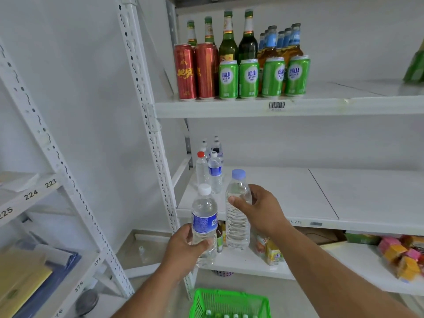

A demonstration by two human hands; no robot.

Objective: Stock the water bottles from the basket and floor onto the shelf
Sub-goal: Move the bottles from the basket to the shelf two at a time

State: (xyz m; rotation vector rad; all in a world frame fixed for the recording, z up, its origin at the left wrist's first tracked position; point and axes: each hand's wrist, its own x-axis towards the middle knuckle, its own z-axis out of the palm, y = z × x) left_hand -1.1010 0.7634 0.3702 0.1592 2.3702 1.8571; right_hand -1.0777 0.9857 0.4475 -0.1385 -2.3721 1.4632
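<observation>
At the left of the frame stands a neighbouring rack (34, 193) with numbered shelf edges and flat stock, which plays no part in the work. Moving right, the left hand (183, 246) is wrapped round the lower body of a blue-labelled bottle (204, 223) with a white cap, held upright in front of the shelf upright and below the level of the middle shelf (321, 200). Behind it, at the left end of that shelf, a short row of stocked bottles (210, 171) runs toward the back wall. Just beside, the right hand (257, 207) grips the upper body of a clear bottle (237, 216) with a pale blue cap, thumb on the near side and fingers round the far side, its base hanging below the shelf's front edge. At the bottom centre the green basket (229, 304) sits on the floor with several bottle caps showing inside. On the upper shelf stand cans and beer bottles (241, 65); to the right the middle shelf is bare board. Judgement: the step in hand is carrying two bottles to the middle shelf, with stocking only partly done. The next move calls for lifting each base above the shelf lip, setting the bottles upright next to the existing row without knocking it, and then releasing.
</observation>
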